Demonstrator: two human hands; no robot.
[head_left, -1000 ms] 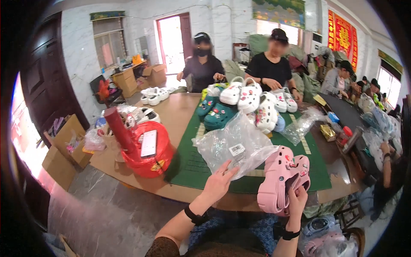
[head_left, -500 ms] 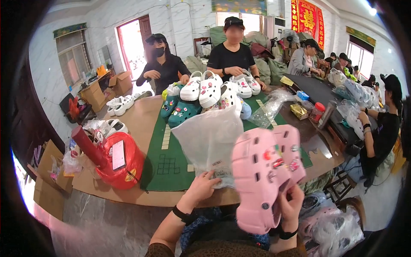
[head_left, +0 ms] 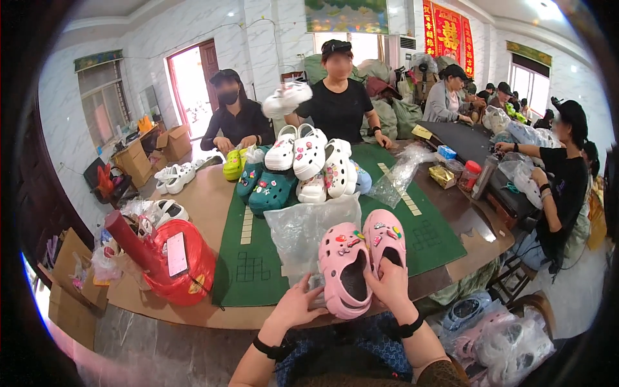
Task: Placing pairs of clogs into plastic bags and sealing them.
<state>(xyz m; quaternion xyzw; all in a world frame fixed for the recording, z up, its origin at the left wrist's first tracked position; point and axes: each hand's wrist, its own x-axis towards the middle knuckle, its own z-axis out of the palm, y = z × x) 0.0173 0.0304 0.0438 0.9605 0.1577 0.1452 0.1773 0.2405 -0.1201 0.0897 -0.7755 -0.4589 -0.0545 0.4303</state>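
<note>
Head-worn fisheye, facing forward and down, table close below.

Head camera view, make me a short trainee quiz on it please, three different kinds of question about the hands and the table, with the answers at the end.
1. True or false: a phone lies on the round red plastic bundle.

2. Which of the person's hands has fingers in the opening of the pink clog on the right?
A. left hand
B. right hand
C. neither

3. Fill in the blank: the mat laid on the table is ____.

Key: 1. True. 2. B. 3. Green.
</note>
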